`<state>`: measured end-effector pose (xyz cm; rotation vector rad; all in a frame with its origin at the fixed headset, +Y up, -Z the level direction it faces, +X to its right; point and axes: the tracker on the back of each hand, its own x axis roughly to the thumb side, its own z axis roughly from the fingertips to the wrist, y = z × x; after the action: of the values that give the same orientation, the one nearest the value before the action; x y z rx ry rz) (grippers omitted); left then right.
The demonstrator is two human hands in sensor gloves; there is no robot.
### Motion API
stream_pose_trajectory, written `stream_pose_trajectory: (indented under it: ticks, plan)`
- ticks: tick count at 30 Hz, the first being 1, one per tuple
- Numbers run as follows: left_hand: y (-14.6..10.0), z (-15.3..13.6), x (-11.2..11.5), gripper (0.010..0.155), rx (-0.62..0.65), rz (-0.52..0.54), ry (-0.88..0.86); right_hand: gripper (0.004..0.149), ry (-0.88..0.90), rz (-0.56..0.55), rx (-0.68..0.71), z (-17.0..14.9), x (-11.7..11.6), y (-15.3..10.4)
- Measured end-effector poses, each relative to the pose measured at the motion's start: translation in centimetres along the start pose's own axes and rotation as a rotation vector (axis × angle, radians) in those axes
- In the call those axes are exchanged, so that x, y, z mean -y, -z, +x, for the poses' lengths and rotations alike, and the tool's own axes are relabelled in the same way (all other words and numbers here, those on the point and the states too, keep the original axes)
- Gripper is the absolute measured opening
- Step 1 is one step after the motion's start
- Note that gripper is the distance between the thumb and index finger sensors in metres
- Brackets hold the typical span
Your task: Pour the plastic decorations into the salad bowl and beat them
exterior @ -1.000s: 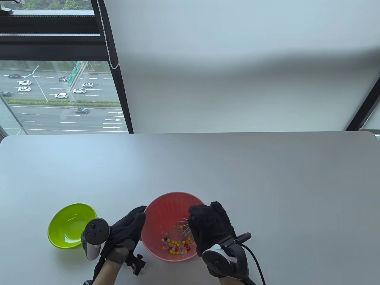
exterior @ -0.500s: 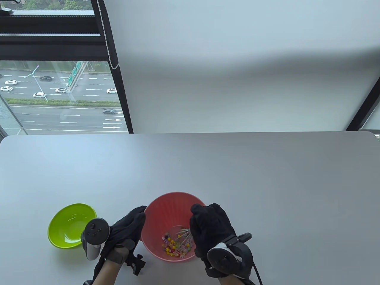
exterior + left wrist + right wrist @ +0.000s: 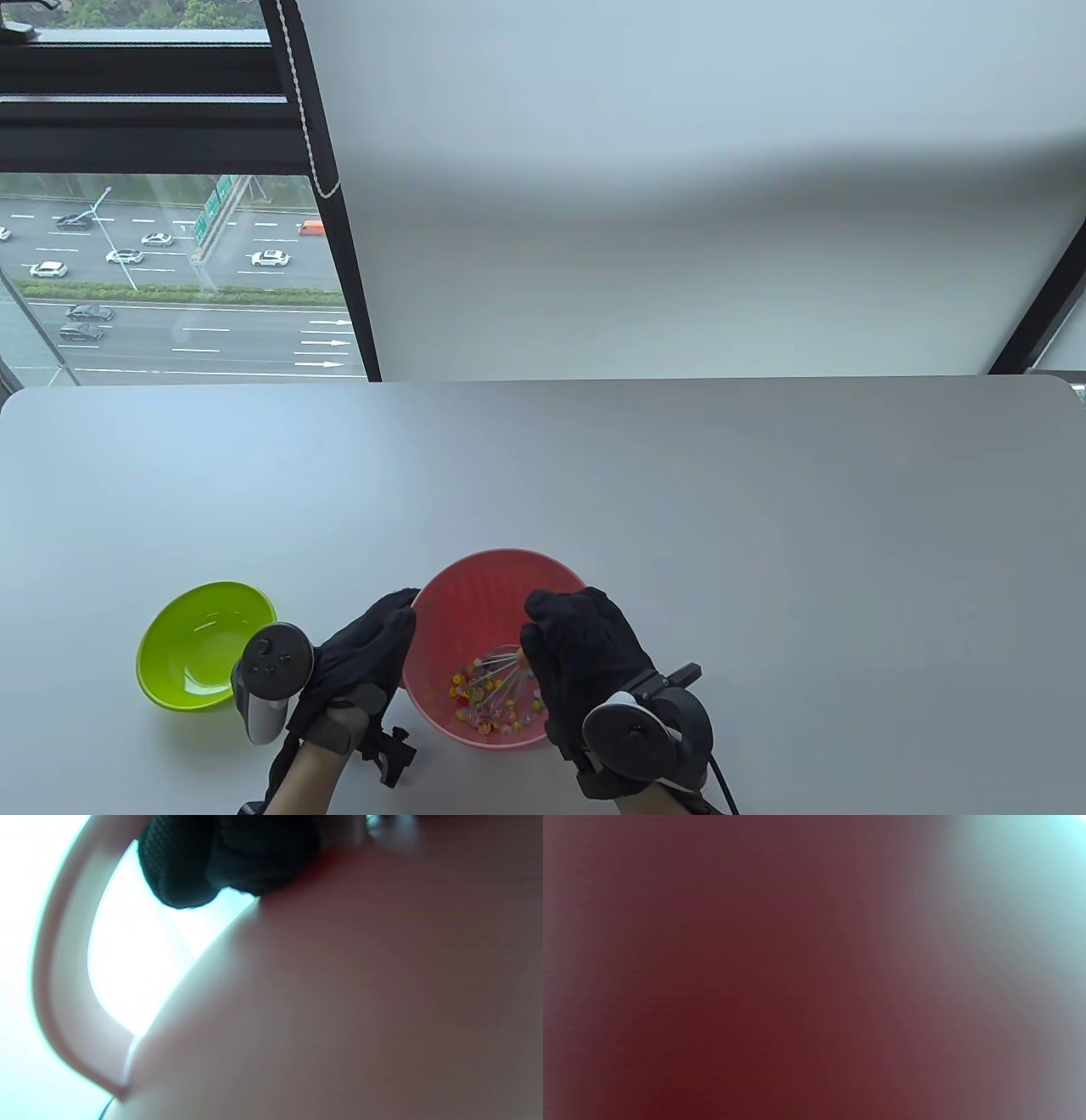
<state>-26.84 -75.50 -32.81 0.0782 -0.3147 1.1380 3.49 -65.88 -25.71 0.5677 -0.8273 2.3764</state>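
Observation:
The pink salad bowl [image 3: 475,594] stands near the table's front edge with several small coloured plastic decorations [image 3: 484,705] at its bottom. My right hand [image 3: 577,645] hangs over the bowl's right side and grips a wire whisk [image 3: 501,675], whose wires reach into the decorations. My left hand [image 3: 369,641] lies against the bowl's left outer wall [image 3: 339,1005], fingers [image 3: 191,866] curled over its rim. The right wrist view is a red blur of the bowl [image 3: 734,984] from very close.
An empty green bowl [image 3: 204,645] sits left of my left hand. Behind the bowls the grey table [image 3: 594,475] stretches back to a window and a white blind.
My right hand has shifted left and toward me over the pink bowl. The whisk and the decorations have moved left inside it. The left hand has stayed put.

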Motion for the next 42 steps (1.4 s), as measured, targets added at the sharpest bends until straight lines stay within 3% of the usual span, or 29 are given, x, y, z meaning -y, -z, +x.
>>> stream_pose_trajectory:
  ticks: [21, 32, 42]
  plan:
    - [0.0, 0.0, 0.0, 0.066, 0.000, -0.001, 0.000, 0.041, -0.240, -0.094, 0.053, 0.5, 1.0, 0.0]
    - [0.0, 0.0, 0.0, 0.066, 0.000, -0.002, 0.000, 0.040, -0.163, -0.112, 0.011, 0.2, 1.7, 0.0]
    - [0.0, 0.0, 0.0, 0.066, -0.001, -0.002, -0.002, 0.041, 0.027, -0.001, -0.038, -0.1, 0.5, 0.2]
